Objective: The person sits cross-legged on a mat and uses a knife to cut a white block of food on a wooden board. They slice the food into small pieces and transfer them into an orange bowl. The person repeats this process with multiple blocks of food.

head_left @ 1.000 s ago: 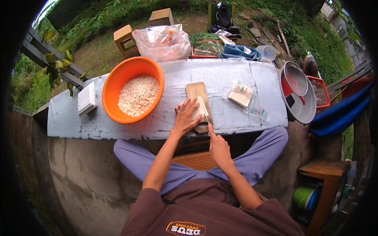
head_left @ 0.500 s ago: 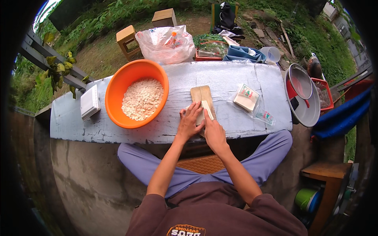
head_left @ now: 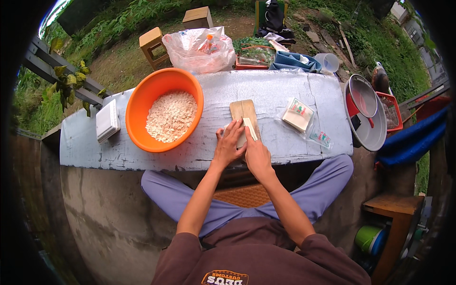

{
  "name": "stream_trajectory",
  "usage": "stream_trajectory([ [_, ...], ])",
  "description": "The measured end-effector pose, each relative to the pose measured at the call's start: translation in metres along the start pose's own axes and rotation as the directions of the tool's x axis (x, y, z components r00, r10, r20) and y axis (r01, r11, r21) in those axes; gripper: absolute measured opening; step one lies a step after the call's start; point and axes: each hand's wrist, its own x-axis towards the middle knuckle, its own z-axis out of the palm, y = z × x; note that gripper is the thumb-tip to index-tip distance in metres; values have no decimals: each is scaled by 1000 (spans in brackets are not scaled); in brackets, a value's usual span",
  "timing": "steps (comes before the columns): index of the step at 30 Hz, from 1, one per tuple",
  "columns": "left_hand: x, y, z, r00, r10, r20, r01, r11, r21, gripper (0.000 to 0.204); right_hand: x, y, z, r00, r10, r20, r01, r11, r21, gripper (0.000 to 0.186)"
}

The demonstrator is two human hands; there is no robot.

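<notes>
On a small wooden cutting board (head_left: 242,109) lies a stack of thin pale sheets (head_left: 250,127), with a narrow strip showing at its right side. My left hand (head_left: 229,145) presses down on the stack, fingers bent over it and mostly covering it. Close against it, my right hand (head_left: 258,156) is closed at the strip's near end, its index finger pointing forward. What the right hand grips is hidden beneath it. To the left stands a big orange basin (head_left: 135,121), tilted, with many small pale flat pieces (head_left: 171,117) inside.
Right of the board lies a plastic-wrapped pack of pale square sheets (head_left: 298,115) beside an empty-looking wrapper (head_left: 320,139). A white lidded box (head_left: 108,121) sits at far left. A metal bowl (head_left: 376,135) and sieve (head_left: 363,95) stand beyond the right edge; a plastic bag (head_left: 199,53) is behind the table.
Both hands stay on the stack with only a slight shift of the right fingers. The table and the things on it appear slightly higher in the picture.
</notes>
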Motion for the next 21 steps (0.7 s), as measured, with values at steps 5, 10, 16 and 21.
stream_trajectory([
  [5,0,2,-2,1000,-8,-12,8,1000,-3,57,-6,4,4,1000,-16,-11,16,999,-34,68],
  [10,1,2,-1,1000,-12,-21,12,1000,-6,53,-15,10,7,999,-27,-27,25,997,-75,70],
  [16,0,1,2,999,-13,-37,13,1000,2,53,-26,12,6,1000,-22,-9,21,997,-79,72],
  [21,0,2,3,999,-16,-38,16,1000,14,55,-34,19,12,998,-32,-57,27,996,-82,62],
])
